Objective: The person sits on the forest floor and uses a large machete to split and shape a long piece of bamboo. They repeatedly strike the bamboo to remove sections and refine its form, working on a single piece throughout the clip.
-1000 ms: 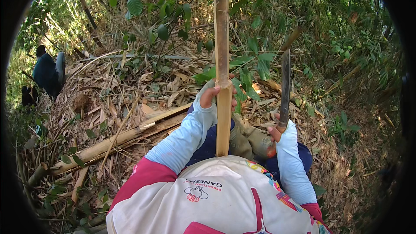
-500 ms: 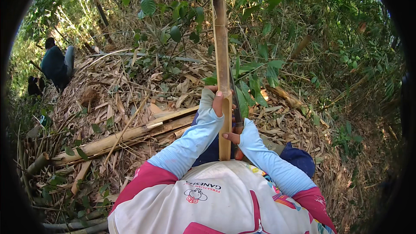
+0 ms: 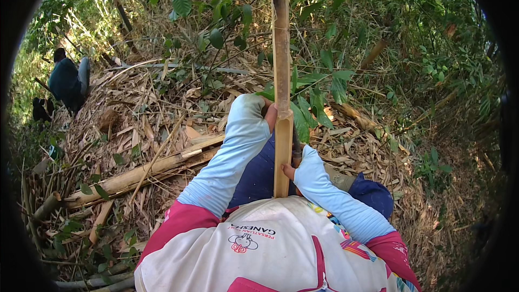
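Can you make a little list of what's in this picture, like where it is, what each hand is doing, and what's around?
place: a leafy slope covered in dry leaves
left hand: gripping the upright bamboo pole
right hand: lower, beside the pole, on a dark handle; the rest is hidden
on the ground: a cut bamboo stalk lying to the left
far left: another person crouching

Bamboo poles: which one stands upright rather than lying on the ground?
The pale bamboo pole gripped by the left hand, with the right hand lower on it, stands vertical. The other bamboo pole lies flat among dry leaves at left.
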